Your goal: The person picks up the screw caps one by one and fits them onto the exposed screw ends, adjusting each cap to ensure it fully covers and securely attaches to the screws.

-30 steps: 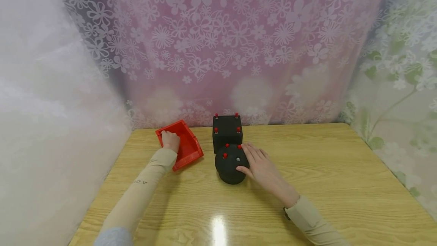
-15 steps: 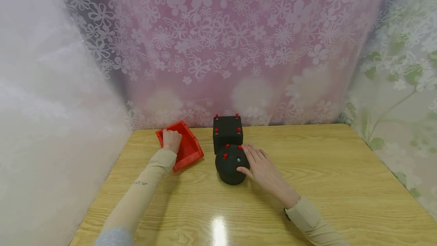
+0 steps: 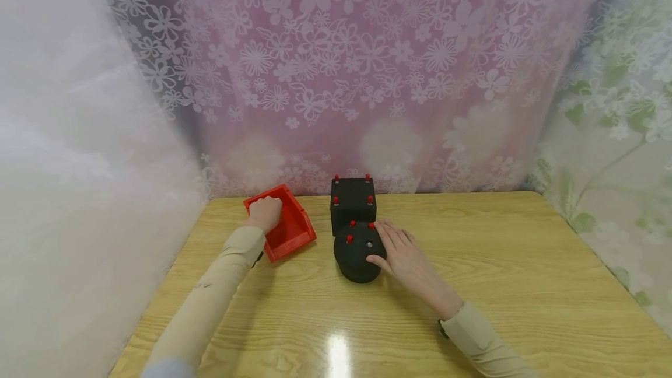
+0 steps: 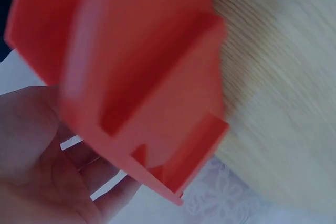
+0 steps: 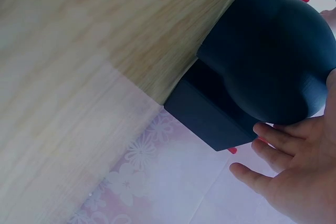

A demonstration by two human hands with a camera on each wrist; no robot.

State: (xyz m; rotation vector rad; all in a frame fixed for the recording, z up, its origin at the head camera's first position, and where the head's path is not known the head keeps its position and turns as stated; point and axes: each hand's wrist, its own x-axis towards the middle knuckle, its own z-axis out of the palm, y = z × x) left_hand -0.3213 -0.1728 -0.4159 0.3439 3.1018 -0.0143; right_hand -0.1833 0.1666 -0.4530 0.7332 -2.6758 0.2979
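My left hand (image 3: 265, 213) is over the red plastic bin (image 3: 290, 237) at the far left of the table. In the left wrist view its fingers (image 4: 100, 174) pass behind the wall of the bin, so their tips and anything between them are hidden. My right hand (image 3: 406, 261) rests with extended fingers on the right side of a round black body (image 3: 359, 252). Small red pegs (image 3: 349, 239) stand on top of that body, and a silvery spot (image 3: 369, 244) shows near the thumb. Right behind it is a black box (image 3: 353, 209) with red pegs at its top corners.
All of this is on a wood-grain table (image 3: 472, 249). A pink flowered curtain (image 3: 388, 74) hangs at the table's back edge. Pale sheets (image 3: 68, 162) border the left side, and a flowered one (image 3: 619, 109) the right.
My left hand has lifted slightly and turned in the bin, its forearm shifting a little to the left. My right hand stays on the round body. The head view has shifted slightly.
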